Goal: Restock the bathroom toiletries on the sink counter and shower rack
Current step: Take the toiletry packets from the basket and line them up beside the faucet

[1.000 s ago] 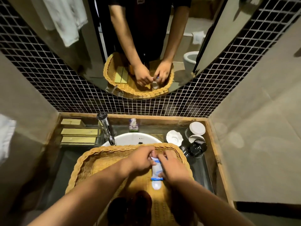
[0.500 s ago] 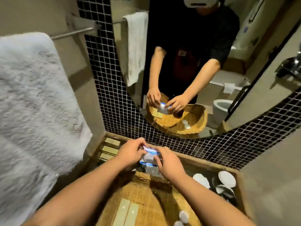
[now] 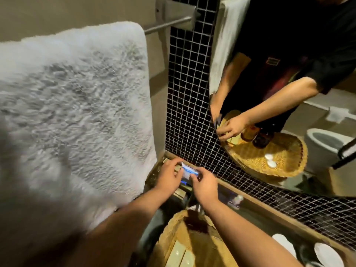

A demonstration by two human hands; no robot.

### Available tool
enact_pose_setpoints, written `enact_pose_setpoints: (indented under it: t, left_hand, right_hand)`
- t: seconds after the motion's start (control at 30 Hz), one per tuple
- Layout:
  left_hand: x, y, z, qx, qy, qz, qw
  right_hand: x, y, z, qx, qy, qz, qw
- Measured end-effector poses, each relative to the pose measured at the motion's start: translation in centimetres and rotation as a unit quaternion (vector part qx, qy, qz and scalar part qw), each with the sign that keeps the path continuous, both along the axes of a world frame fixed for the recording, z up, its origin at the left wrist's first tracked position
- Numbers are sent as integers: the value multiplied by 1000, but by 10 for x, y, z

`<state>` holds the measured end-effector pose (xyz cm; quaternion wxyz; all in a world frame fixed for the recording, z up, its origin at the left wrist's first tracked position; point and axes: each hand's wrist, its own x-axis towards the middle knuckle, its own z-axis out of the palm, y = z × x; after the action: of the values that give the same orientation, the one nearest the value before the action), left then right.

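Observation:
My left hand [image 3: 169,175] and my right hand [image 3: 203,185] both grip a small white and blue toiletry packet [image 3: 187,173]. They hold it low over the far left corner of the wood-framed sink counter [image 3: 250,200], close to the black mosaic wall. Flat beige boxes [image 3: 180,191] lie on the counter just under the hands. A woven basket [image 3: 173,237] sits below my forearms and holds two pale flat boxes [image 3: 180,255]. The mirror shows the same basket with brown bottles in it.
A thick white towel [image 3: 77,112] hangs on a metal rail [image 3: 167,26] at the left, close to my left arm. A wrapped item [image 3: 238,199] stands by the counter's back edge. White dishes [image 3: 325,254] sit at the lower right. The mirror [image 3: 289,93] covers the upper right.
The view has swung left and closer to the towel. Both hands carried the packet from over the basket to the far left corner of the counter.

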<state>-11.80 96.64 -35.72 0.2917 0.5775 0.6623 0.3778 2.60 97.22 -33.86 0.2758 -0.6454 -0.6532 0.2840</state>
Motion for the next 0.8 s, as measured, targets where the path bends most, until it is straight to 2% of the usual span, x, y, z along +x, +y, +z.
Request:
enact_pose_setpoints:
  t: [0.1, 0.23, 0.4, 0.6, 0.8]
  left_hand:
    - [1, 15, -26, -24, -36, -4, 999]
    - [7, 34, -51, -51, -20, -11, 998]
    - [15, 56, -70, -57, -40, -13, 997]
    - [16, 67, -87, -107, 4, 9, 994]
    - [19, 65, -103, -169, 75, -15, 983]
  right_hand:
    - [-6, 16, -15, -15, 3, -20, 1000]
    - [-8, 33, -39, -33, -3, -31, 999]
    - [-11, 49, -64, -34, -1, -32, 999]
    - [-27, 60, -80, -99, -25, -35, 994]
    - [-26, 60, -91, -140, -51, -26, 989]
